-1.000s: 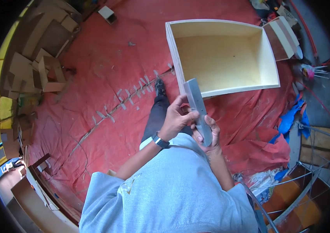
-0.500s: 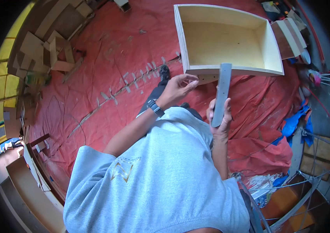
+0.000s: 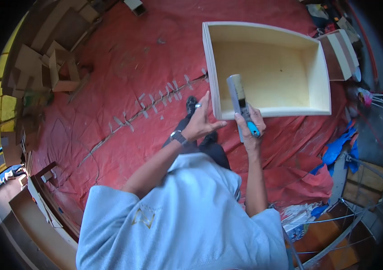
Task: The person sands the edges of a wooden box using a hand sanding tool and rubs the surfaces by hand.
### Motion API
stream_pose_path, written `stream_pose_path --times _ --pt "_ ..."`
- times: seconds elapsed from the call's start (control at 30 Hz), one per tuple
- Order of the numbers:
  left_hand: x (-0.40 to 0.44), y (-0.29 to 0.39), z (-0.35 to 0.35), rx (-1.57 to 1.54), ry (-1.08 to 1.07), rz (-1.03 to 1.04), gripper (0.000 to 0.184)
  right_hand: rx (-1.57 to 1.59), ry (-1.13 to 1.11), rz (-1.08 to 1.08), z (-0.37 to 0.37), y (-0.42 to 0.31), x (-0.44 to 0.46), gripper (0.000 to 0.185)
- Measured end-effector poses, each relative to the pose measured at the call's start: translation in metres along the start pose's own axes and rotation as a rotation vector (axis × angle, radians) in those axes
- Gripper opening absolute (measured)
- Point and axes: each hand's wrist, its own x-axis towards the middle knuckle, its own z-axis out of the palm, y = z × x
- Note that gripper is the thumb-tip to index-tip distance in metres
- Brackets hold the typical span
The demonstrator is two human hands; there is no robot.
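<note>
- The box (image 3: 268, 111), pale wood with its open side facing the camera, lies on the red sheet (image 3: 124, 58), ahead of the person.
- The right hand (image 3: 253, 122), near the box's near edge, is closed round two things: a grey bar (image 3: 233, 92) and a teal-handled tool (image 3: 241, 100). What kind of tool it is cannot be told.
- The left hand (image 3: 199, 122) is empty and open, fingers spread, beside the box's near left corner.
- Bar and tool lie along each other in one grip. If the fingers loosen to adjust one, the other could slip free, and the bar's smooth look makes it the likelier to slide.
- Their far ends overlap the box in view. How high they are above it cannot be told; if low, a dip of the wrist could scrape or dent the rim.
- A dropped bar could land inside the box and mark its pale floor.
- The tool's working end points away from the right hand; a left hand reaching across to it carelessly could get nicked if that end is sharp.
- A shoe (image 3: 191, 104) is left of the box, near a seam with tape strips (image 3: 154, 105). A lifted edge there could catch a toe.
</note>
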Motion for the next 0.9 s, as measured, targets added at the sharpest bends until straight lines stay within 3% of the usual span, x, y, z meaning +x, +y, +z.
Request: stream_pose_path --times 0.1,0.2,0.47,0.53,0.73,0.9 --pt "0.037 -0.023 0.002 -0.051 0.016 0.065 0.145 -0.109 -0.080 -0.065 0.032 0.020 0.046 0.052" --pt "0.054 -0.032 0.004 -0.210 -0.040 -0.041 0.150 -0.136 -0.172 -0.109 0.053 0.032 0.083 0.054" --pt "0.063 -0.022 -0.002 -0.418 -0.107 -0.194 0.146 -0.189 -0.225 0.083 0.060 0.046 0.081 0.058" --pt "0.062 -0.018 -0.004 -0.431 -0.127 -0.247 0.147 -0.199 -0.240 0.038 0.066 0.046 0.104 0.056" --pt "0.072 -0.016 -0.028 -0.458 -0.164 -0.192 0.150 -0.180 -0.298 -0.008 0.076 0.040 0.152 0.053" --pt "0.060 -0.020 0.020 -0.225 0.110 -0.101 0.131 -0.209 -0.213 -0.056 0.074 0.041 0.119 0.054"
